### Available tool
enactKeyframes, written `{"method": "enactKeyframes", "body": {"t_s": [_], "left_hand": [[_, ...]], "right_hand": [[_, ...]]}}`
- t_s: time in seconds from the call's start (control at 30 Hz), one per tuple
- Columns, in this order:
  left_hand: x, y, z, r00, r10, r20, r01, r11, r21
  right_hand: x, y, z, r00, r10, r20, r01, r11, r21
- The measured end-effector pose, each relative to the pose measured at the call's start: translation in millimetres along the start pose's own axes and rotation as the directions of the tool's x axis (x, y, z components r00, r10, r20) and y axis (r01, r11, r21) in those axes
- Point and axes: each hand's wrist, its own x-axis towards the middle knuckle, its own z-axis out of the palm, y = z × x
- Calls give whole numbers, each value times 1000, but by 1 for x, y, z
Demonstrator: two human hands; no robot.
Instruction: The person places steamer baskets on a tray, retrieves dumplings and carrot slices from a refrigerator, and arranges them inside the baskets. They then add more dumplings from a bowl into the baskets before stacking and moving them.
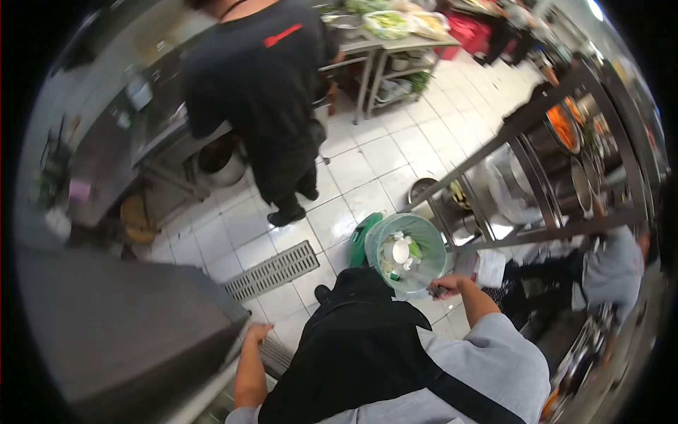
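Observation:
My right hand point(450, 285) is closed around a dark-handled tool point(438, 289), held at the near right rim of a bin. A thin blade-like part seems to run from it over the bin; its exact kind is hard to make out. The round bin point(436, 233) is lined with a clear bag and holds scraps, a white round piece point(400, 251) and green leaves point(415, 250). Its green lid point(362, 237) is beside it on the left. My left hand point(259, 331) hangs low by the grey cabinet, holding nothing visible, with fingers loosely stretched out.
A floor drain grate point(274, 270) lies ahead on white tiles. A person in black point(258, 78) stands at the left sink counter. A metal rack point(540, 184) with pots is on the right, with another person point(613, 268) beyond. A grey cabinet point(120, 325) stands at left.

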Motion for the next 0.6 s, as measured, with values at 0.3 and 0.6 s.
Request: {"method": "enactKeyframes", "body": {"t_s": [0.3, 0.6], "left_hand": [[155, 419, -257, 748, 664, 10, -656, 737, 160], [213, 641, -350, 784, 377, 492, -237, 916, -324]], "right_hand": [[-6, 68, 113, 956, -217, -196, 285, 543, 790], [-24, -210, 15, 633, -617, -467, 702, 205, 682]]}}
